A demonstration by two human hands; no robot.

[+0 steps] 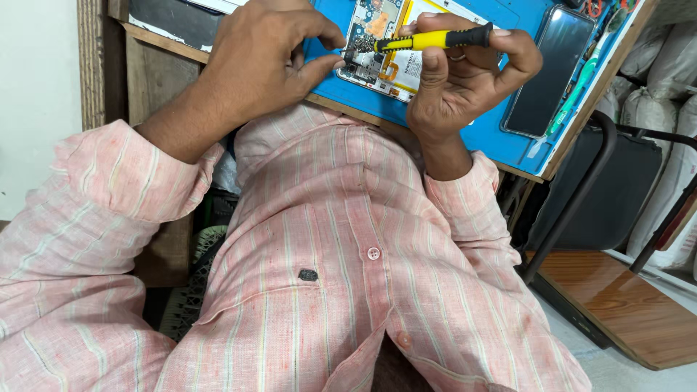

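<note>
An opened phone with its circuit board and battery exposed lies on a blue work mat at the desk's near edge. My right hand grips a yellow and black screwdriver, held level with its tip pointing left onto the phone's board. My left hand rests on the phone's left side, thumb and fingers pinched close to the screwdriver tip. What the fingertips pinch is too small to tell.
A detached black phone back panel lies on the mat to the right, beside a green tool. A black chair frame, white sacks and a wooden board stand at right. My pink striped shirt fills the foreground.
</note>
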